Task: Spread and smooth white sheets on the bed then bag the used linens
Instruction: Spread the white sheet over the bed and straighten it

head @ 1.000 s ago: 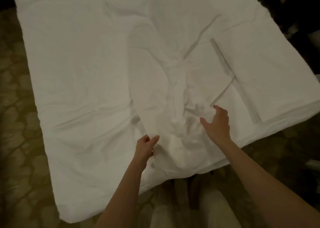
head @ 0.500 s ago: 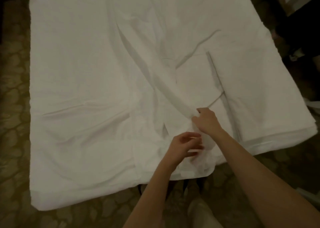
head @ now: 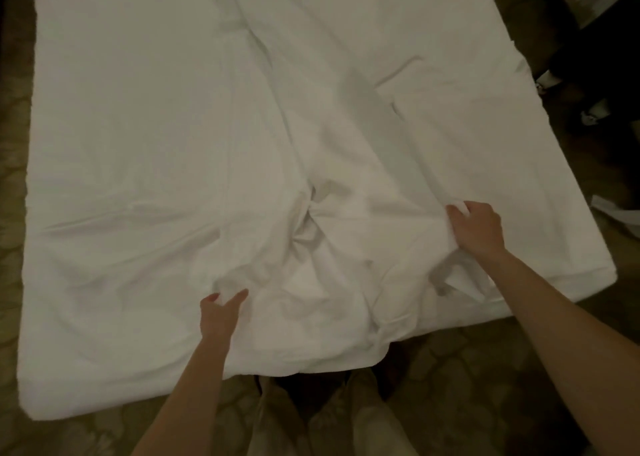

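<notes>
The white sheet (head: 277, 143) lies over most of the bed (head: 69, 386), but it is far from smooth: a knot of bunched cloth (head: 304, 227) sits near the foot, with long creases running up the middle toward the head and more folds fanning toward both hands. The left hand (head: 220, 311) stands at the near edge, thumb and fingers pinching a small ridge of the sheet, so its grip is closed on the cloth. The right hand (head: 476, 233) is farther up and to the right, fingers curled round a gathered fold of the same sheet, its grip also clenched on fabric. The two hands are well apart, with the crumpled centre between them, which looks like the start of a pull outward to draw the slack flat. By that reading, the spreading step is partly done: the sheet covers the mattress from side to side and reaches the foot edge, where a loose flap (head: 346, 355) hangs over just in front of the person's legs. Smoothing is still ahead, and the near right corner (head: 460, 282) looks doubled over on itself. No bag and no pile of used linens can be made out on the patterned carpet (head: 467, 369), so the bagging part appears untouched as far as this view shows.
</notes>
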Action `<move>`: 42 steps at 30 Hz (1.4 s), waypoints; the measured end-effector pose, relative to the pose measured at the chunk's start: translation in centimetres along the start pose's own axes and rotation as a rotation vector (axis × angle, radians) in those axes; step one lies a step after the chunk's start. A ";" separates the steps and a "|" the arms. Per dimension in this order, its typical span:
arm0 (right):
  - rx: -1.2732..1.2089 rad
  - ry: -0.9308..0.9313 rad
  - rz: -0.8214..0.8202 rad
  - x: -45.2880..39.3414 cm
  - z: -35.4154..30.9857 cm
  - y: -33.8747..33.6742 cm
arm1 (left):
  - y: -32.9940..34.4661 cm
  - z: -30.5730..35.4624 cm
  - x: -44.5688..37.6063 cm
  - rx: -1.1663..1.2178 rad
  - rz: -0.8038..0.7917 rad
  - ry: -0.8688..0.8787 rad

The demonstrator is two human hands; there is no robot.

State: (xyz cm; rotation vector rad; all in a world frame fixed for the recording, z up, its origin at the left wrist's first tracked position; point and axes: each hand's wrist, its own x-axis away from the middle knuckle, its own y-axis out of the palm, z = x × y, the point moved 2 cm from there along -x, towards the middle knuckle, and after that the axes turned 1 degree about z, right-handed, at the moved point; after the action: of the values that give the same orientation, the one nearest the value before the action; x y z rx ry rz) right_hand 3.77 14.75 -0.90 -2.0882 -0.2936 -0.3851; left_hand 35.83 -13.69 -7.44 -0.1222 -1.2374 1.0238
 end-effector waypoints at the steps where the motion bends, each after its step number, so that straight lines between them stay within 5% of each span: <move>1: 0.001 0.001 -0.009 0.0 0.3 0.1 | 0.3 0.3 0.0 0.019 -0.033 0.003; 14: 0.067 0.061 0.083 -1.4 4.2 -2.7 | -4.0 2.0 2.1 0.077 0.108 0.246; 20: 0.066 0.136 0.050 0.3 5.4 -0.7 | -2.7 1.7 2.4 0.125 -0.149 0.195; 22: 0.031 0.164 0.063 0.9 5.3 0.0 | -3.3 1.8 2.3 0.053 -0.113 0.274; 27: -0.044 0.219 0.176 1.2 4.2 -1.7 | -10.3 4.3 -1.0 0.025 0.114 0.358; 35: -0.059 0.299 0.249 2.7 3.6 -1.7 | -18.6 6.2 -3.8 0.044 0.085 0.414; 42: -0.202 0.072 0.107 6.4 -2.5 -0.3 | -18.4 5.2 -3.6 0.097 -0.049 0.373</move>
State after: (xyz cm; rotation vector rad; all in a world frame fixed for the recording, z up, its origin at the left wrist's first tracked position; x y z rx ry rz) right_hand 9.21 13.12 2.99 -2.2708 -0.1024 -0.4394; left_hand 42.21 -29.02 2.68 -0.1974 -0.8471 0.9657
